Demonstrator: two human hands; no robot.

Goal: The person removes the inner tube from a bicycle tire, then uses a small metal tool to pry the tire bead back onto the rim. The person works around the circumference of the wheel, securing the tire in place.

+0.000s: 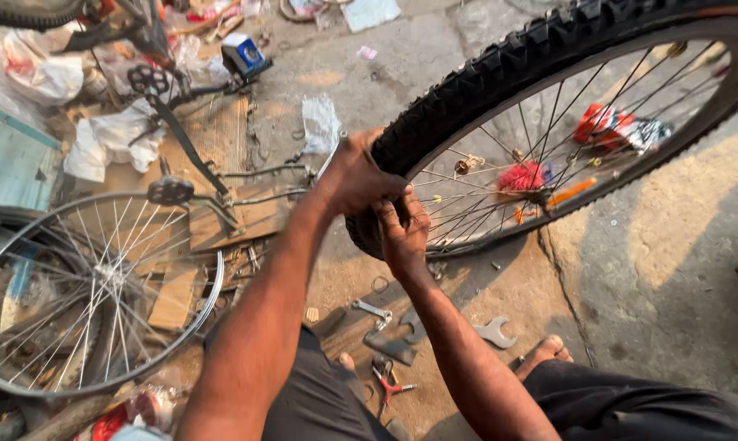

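Gripping: left hand (356,175) and right hand (401,229), both closed on the knobby tyre (467,90) of a wheel standing on the ground. Risk: fingers pinched between tyre and rim (442,159); tools (385,327) underfoot.

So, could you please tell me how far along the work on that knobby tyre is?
The tyre already sits around most of the spoked rim. In hand: both the left hand and right hand press on its near edge. Whether it is seated there is hidden by the hands. Spanners and pliers lie out on the ground.
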